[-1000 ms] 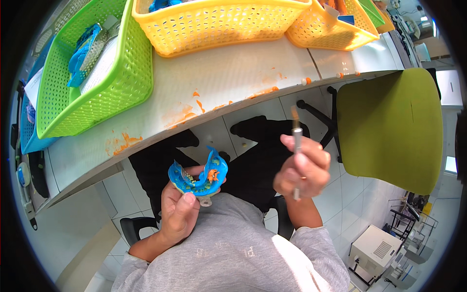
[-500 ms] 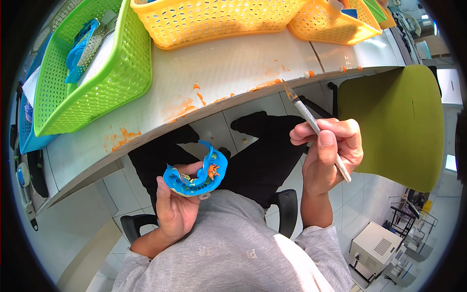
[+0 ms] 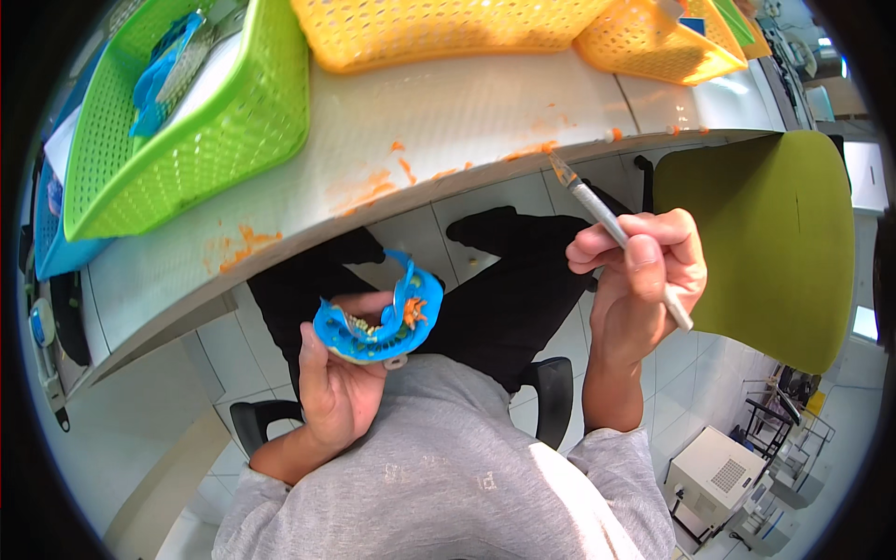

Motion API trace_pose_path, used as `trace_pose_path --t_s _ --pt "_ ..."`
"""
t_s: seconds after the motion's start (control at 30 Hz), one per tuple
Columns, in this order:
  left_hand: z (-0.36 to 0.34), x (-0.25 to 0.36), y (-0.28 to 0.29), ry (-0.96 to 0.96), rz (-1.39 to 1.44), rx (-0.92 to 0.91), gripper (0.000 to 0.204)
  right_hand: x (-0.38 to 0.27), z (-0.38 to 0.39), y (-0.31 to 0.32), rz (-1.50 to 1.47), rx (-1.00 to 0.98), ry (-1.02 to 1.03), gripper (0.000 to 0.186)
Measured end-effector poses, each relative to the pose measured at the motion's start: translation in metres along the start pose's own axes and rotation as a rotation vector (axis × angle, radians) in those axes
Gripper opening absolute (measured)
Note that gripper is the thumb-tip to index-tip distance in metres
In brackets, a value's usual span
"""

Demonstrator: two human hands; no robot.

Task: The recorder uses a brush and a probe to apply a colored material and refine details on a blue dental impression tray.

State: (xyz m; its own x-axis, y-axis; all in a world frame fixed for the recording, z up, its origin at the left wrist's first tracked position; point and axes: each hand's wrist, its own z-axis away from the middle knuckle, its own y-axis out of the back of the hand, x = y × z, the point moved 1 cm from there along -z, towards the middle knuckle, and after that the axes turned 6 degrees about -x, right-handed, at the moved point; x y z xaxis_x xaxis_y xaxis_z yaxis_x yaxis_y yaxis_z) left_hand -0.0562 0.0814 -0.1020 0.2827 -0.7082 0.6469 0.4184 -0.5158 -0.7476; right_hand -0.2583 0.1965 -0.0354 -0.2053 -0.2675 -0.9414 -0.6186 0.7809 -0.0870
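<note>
My left hand (image 3: 343,392) grips a blue dental impression (image 3: 369,336) in a tray, held above my lap, with a lump of orange material (image 3: 413,311) inside its right side. My right hand (image 3: 653,271), off to the right, holds a slim silver-handled craft knife (image 3: 599,211) between thumb and fingers. Its orange-stained blade points up and leftward toward the desk edge (image 3: 485,165), which is smeared with orange flecks; whether the tip touches it I cannot tell.
A green basket (image 3: 252,131) with blue impressions stands on the desk's left, beside a blue basket (image 3: 65,252); yellow baskets (image 3: 439,42) line the back. An olive chair (image 3: 756,252) is at right, with a beige boxy appliance (image 3: 709,476) below.
My right hand has moved up and rightward, turning the knife from nearly upright to a slant toward upper left. The impression has tilted slightly. The desk sits slightly higher in view.
</note>
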Motion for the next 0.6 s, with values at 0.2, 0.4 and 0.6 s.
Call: trace_pose_path --t_s 0.2,0.4,0.6 --pt "-0.010 0.009 -0.016 -0.019 0.046 0.015 0.065 -0.006 0.012 0.004 -0.233 -0.194 0.141 0.027" --pt "-0.005 0.011 -0.009 -0.022 0.065 -0.133 0.067 -0.003 0.029 -0.013 -0.136 -0.446 0.176 0.024" --pt "-0.002 0.014 -0.016 -0.074 0.059 -0.288 0.071 -0.005 0.051 -0.034 -0.045 -0.334 0.257 0.017"
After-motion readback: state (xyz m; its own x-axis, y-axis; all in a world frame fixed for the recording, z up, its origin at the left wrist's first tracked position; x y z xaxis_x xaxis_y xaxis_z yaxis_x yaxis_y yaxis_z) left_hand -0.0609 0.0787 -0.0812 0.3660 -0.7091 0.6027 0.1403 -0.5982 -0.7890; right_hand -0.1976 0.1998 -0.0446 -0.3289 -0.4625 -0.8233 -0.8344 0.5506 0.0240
